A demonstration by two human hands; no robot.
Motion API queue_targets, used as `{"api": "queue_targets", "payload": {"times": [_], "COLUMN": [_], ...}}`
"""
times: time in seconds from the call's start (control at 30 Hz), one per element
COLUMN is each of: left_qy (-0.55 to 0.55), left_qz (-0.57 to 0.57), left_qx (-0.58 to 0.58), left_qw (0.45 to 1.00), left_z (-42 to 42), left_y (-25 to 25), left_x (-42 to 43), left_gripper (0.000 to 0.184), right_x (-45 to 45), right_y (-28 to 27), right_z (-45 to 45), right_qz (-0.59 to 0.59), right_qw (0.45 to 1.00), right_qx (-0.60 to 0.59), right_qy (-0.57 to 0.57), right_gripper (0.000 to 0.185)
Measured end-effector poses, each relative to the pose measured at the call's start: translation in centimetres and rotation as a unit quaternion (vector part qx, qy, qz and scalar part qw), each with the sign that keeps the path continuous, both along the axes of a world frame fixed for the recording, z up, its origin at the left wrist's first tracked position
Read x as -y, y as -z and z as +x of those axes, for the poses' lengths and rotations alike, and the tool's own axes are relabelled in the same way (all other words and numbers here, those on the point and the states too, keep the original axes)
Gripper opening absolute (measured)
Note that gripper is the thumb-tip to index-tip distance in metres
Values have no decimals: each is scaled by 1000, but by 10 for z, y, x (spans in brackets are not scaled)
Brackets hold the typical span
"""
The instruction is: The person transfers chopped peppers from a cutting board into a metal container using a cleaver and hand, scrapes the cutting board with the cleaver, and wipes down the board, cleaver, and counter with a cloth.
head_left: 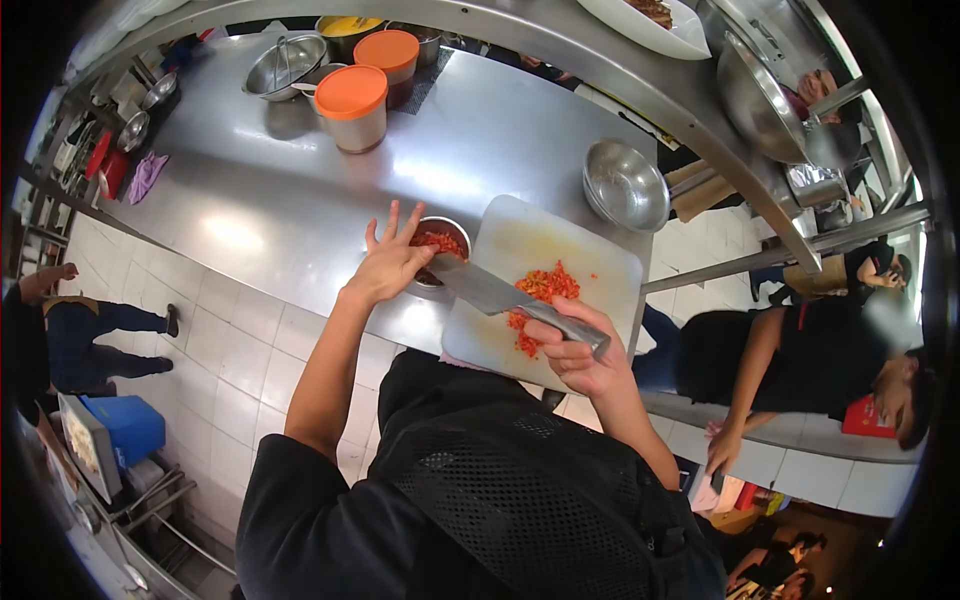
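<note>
A wide-bladed knife [487,291] is in my right hand [580,350], its handle wrapped by my fingers and its blade pointing left over the cutting board's left part. My left hand [390,258] has its fingers spread, and its thumb side is at the blade's tip. Just beside it, a small metal bowl [462,228] holds chopped red pieces and is partly hidden by the hand and blade. On the white cutting board [620,262], more chopped red pieces [548,283] lie in a pile beyond and beneath my right hand.
Two orange-lidded tubs [352,108] and metal bowls [268,75] stand at the table's far side. Another metal bowl [626,185] sits at the far right. A metal shelf [560,55] spans overhead. A person [790,350] is at the right, another [90,340] at the left.
</note>
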State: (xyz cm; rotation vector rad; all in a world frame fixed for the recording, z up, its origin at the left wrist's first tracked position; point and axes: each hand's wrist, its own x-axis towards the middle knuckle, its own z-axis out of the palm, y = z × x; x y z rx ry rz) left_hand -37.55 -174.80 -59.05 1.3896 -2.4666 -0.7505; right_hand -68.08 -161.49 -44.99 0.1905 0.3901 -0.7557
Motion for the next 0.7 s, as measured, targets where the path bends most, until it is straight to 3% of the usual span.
{"api": "queue_targets", "payload": {"times": [0.23,0.33,0.43,0.47,0.53,0.6,0.7], "left_qy": [-89,-114,-98,-86,-5,53,53], "left_qz": [-44,-102,-138,-131,-130,-16,-36], "left_qx": [-122,-130,-171,-172,-250,-187,-127], "left_qw": [987,980,971,973,959,981,990], "left_z": [-2,-13,-34,-42,-62,-85,-120], "left_y": [10,8,-7,-3,4,-1,28], "left_x": [4,-5,-30,-40,-63,-92,-114], "left_gripper": [79,78,73,73,65,64,79], "right_x": [-32,-74,-126,-149,-195,-233,-272], "right_y": [41,73,103,114,136,149,159], "right_z": [-28,-49,-62,-65,-70,-67,-64], "right_qz": [-61,-122,-193,-184,-68,-28,14], "right_qw": [997,991,921,921,906,884,838], "right_qx": [42,-48,-321,-325,-317,-346,-429], "right_qy": [9,43,104,115,271,313,336], "right_gripper": [41,38,38,38,41,38,29]}}
